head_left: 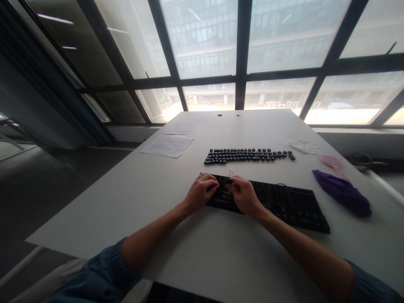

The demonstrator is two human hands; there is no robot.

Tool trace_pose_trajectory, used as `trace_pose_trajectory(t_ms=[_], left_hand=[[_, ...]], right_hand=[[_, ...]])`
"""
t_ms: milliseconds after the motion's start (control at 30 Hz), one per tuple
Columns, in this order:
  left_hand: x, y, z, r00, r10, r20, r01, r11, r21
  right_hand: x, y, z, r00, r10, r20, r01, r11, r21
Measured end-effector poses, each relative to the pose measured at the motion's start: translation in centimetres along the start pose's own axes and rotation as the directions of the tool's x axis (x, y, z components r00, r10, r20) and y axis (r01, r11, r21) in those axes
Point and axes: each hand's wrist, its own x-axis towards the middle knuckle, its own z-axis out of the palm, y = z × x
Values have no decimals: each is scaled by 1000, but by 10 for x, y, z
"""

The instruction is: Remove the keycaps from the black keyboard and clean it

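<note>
Taking the black keyboard [296, 202] as clock centre, twelve toward the windows [206, 38], we find it on the white tabletop [176, 248], close before us, long side angled from ten to four. Our left grip [202, 191] curls over its ten o'clock end, fingers bent, probably steadying it; whether anything is pinched there, we cannot tell. Our right grip [241, 193] lies just beside, fingers closed on what looks like a small wire-pronged tool [232, 172], prongs rising toward twelve. Held upright, it seems, to keep a firm hold over the board.

Between eleven and twelve, loose dark keycaps [243, 155] sit in rows much like a keyboard's own order, presumably so none gets mixed up. The purple pouch [342, 193] at three and papers [167, 146] at ten lie well apart, leaving elbow room.

Keyboard: long, low, matte black, squared corners; a thin dark loop shows at its far edge. Surface too dim for us to read key by key.
</note>
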Motion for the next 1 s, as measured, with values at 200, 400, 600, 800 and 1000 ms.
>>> trace_pose_trajectory(t_ms=[200,400,600,800,1000], left_hand=[[0,0,1,1000,-13,9,14,1000,-9],[2,7,-7,999,-4,39,6,999,-35],[-1,20,-12,972,83,220,-70,995,-69],[-3,15,1,971,5,240,14,997,-77],[-4,18,5,976,-29,216,51,994,-98]], right_hand=[[-3,4,6,997,-17,70,22,997,-77],[-8,4,9,983,-97,157,117,985,-129],[-9,7,7,996,-66,66,73,991,-112],[-8,8,7,996,-71,62,74,996,-55],[-6,9,5,999,31,32,-32,999,30]])
